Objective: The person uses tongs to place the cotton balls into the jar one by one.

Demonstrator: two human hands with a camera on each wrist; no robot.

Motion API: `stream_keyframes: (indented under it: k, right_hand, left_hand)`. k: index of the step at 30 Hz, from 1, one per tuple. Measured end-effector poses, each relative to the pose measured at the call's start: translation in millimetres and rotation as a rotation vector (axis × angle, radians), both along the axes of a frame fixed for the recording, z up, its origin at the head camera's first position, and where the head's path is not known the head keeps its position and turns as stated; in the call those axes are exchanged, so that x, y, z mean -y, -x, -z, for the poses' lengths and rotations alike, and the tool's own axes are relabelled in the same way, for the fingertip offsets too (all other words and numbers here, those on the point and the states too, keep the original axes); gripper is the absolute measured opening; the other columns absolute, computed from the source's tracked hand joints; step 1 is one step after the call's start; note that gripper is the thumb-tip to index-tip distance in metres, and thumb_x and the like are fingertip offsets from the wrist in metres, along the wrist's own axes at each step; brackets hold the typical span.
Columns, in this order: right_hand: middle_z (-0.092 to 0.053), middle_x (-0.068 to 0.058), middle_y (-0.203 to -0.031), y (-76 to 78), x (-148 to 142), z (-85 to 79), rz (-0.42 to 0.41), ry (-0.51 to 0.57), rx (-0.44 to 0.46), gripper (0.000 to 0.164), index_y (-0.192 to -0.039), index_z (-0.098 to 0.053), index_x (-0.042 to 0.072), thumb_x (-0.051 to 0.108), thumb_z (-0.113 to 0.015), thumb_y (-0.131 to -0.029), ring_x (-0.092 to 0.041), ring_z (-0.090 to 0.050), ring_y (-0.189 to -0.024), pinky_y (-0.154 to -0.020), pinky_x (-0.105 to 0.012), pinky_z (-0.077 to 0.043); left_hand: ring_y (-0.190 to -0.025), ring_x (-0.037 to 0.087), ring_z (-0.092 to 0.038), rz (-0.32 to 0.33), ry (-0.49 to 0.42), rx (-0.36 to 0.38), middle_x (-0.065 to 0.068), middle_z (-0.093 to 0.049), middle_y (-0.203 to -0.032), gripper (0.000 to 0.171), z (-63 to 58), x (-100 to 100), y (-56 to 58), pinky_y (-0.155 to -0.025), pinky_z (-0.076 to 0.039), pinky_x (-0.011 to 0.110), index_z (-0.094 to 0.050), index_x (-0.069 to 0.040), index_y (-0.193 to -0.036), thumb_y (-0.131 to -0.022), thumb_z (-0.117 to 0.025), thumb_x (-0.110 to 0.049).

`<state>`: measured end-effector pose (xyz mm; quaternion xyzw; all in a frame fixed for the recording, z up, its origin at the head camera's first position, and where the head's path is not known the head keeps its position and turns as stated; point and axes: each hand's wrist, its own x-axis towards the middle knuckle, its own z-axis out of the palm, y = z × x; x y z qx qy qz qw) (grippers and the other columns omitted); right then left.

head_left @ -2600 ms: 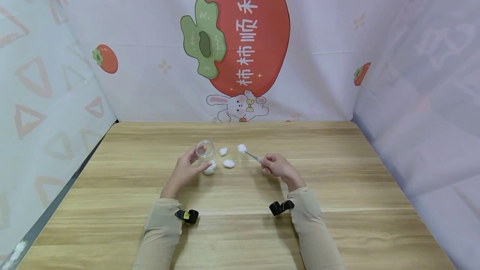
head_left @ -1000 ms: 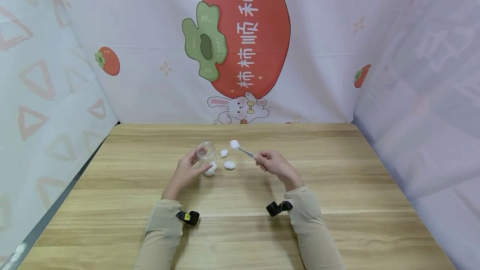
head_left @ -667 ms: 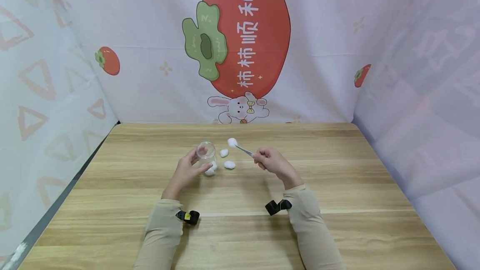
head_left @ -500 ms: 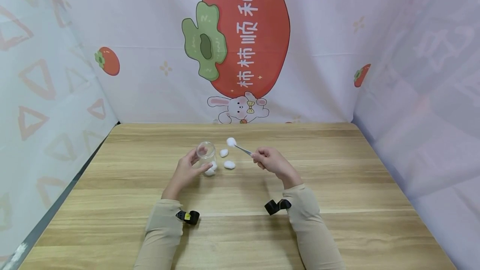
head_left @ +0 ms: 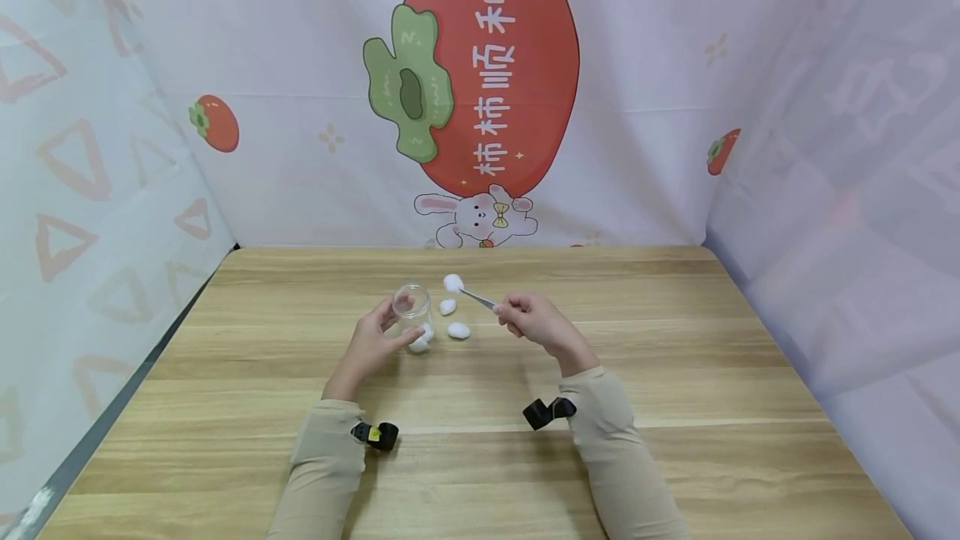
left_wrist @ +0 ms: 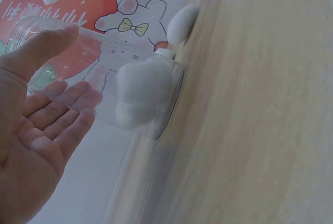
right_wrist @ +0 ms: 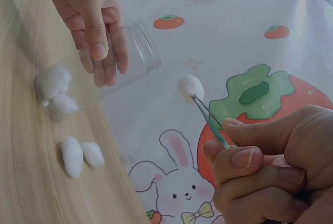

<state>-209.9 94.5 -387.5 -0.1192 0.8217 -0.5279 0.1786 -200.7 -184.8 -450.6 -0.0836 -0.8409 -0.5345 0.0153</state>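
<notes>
A clear jar [head_left: 412,307] stands upright on the table with its mouth uncovered. White cotton balls [left_wrist: 143,91] lie at its bottom. My left hand [head_left: 372,344] holds the jar from the left side, thumb in front and fingers behind. My right hand [head_left: 536,322] pinches metal tweezers [right_wrist: 210,120], whose tips grip a cotton ball [right_wrist: 190,88]. That cotton ball is in the air, to the right of the jar's mouth and at about its height. Two more cotton balls, one oblong [head_left: 458,330] and one smaller [head_left: 447,306], lie on the table just right of the jar.
The wooden table [head_left: 480,473] reaches back to a white cloth backdrop [head_left: 300,173] printed with a large red persimmon and a rabbit. Cloth also hangs along both sides. A black camera mount [head_left: 550,412] sits on the right wrist, another [head_left: 377,435] on the left.
My right hand has moved left and slightly away from me, carrying the tweezers and their cotton ball nearer the jar. The left hand and the jar have stayed in place.
</notes>
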Motion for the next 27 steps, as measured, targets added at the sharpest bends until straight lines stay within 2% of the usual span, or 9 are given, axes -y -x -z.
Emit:
stream_keyframes:
  k: [4,11,16,21,27]
  right_hand:
    - [-0.041,0.003,-0.058,0.0,4,-1.4,-0.009,0.009,0.003,0.025,-0.083,-0.055,0.000,0.018,-0.050,-0.100,-0.011,-0.035,-0.055,-0.050,-0.018,-0.026]
    - [-0.041,0.003,-0.058,0.6,7,-2.1,-0.014,0.006,-0.010,0.026,-0.082,-0.055,0.001,0.019,-0.051,-0.100,-0.012,-0.037,-0.056,-0.051,-0.019,-0.027]
    - [-0.042,0.004,-0.057,0.6,9,-2.6,-0.017,0.017,-0.008,0.025,-0.081,-0.054,0.001,0.018,-0.051,-0.100,-0.011,-0.037,-0.056,-0.051,-0.019,-0.026]
    - [-0.041,0.004,-0.057,0.0,11,-3.5,-0.020,0.017,-0.013,0.026,-0.081,-0.054,0.001,0.018,-0.051,-0.100,-0.011,-0.037,-0.056,-0.051,-0.019,-0.027]
    - [-0.041,0.004,-0.058,0.5,15,-4.1,-0.022,0.013,-0.004,0.026,-0.081,-0.054,0.002,0.019,-0.052,-0.100,-0.011,-0.037,-0.056,-0.052,-0.019,-0.027]
  left_hand:
    - [-0.134,0.038,-0.049,-0.010,0.012,0.005,0.025,-0.052,-0.141,0.071,-2.6,-2,-1.7,-0.116,-0.042,0.045,-0.039,0.002,-0.143,-0.083,-0.075,-0.012]
    - [-0.132,0.043,-0.049,0.003,0.029,-0.001,0.029,-0.051,-0.139,0.067,-33.0,-10,-19.9,-0.115,-0.041,0.048,-0.038,0.007,-0.142,-0.085,-0.072,-0.008]
    - [-0.133,0.041,-0.049,0.004,0.019,0.015,0.028,-0.051,-0.140,0.067,-36.6,-11,-21.4,-0.116,-0.041,0.046,-0.039,0.007,-0.142,-0.085,-0.072,-0.008]
    - [-0.133,0.042,-0.049,0.010,0.021,0.007,0.029,-0.051,-0.139,0.068,-30.9,-9,-17.9,-0.116,-0.041,0.047,-0.038,0.008,-0.142,-0.085,-0.072,-0.007]
    - [-0.133,0.039,-0.050,0.004,0.020,0.001,0.025,-0.052,-0.141,0.071,-5.2,-2,-3.8,-0.116,-0.041,0.045,-0.038,0.003,-0.143,-0.085,-0.074,-0.013]
